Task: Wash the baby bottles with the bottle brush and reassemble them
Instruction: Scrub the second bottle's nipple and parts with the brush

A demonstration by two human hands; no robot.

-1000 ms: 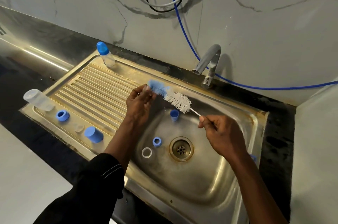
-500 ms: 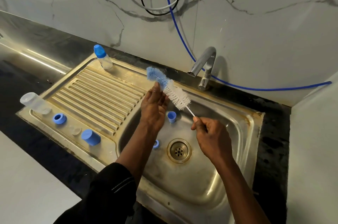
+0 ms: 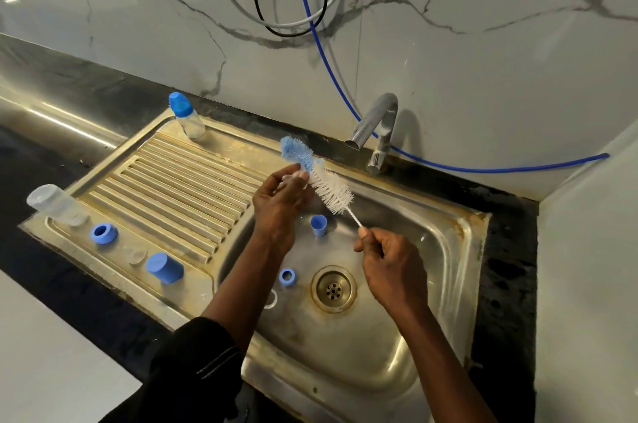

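The bottle brush (image 3: 328,188), white bristles with a blue tip, is held slanted over the sink basin (image 3: 445,250). My right hand (image 3: 390,270) pinches its wire handle. My left hand (image 3: 279,198) grips a small clear part (image 3: 292,176) against the bristles, just below the blue tip. A blue cap (image 3: 318,225) and a blue ring (image 3: 287,276) lie in the basin. A white ring (image 3: 271,298) is partly hidden by my left arm. On the drainboard (image 3: 179,181) are a capped bottle (image 3: 188,118), an open clear bottle (image 3: 55,205), a blue ring (image 3: 103,233), a clear teat (image 3: 137,255) and a blue cap (image 3: 165,268).
The tap (image 3: 376,129) stands behind the basin with no water running. A blue hose (image 3: 483,167) and looped cables (image 3: 290,25) hang on the marble wall. The drain (image 3: 333,288) sits mid-basin. Dark counter surrounds the sink, with a white wall on the right.
The brush has slid further past my left hand, so the blue tip now sticks out above it. Both hands shifted slightly over the basin.
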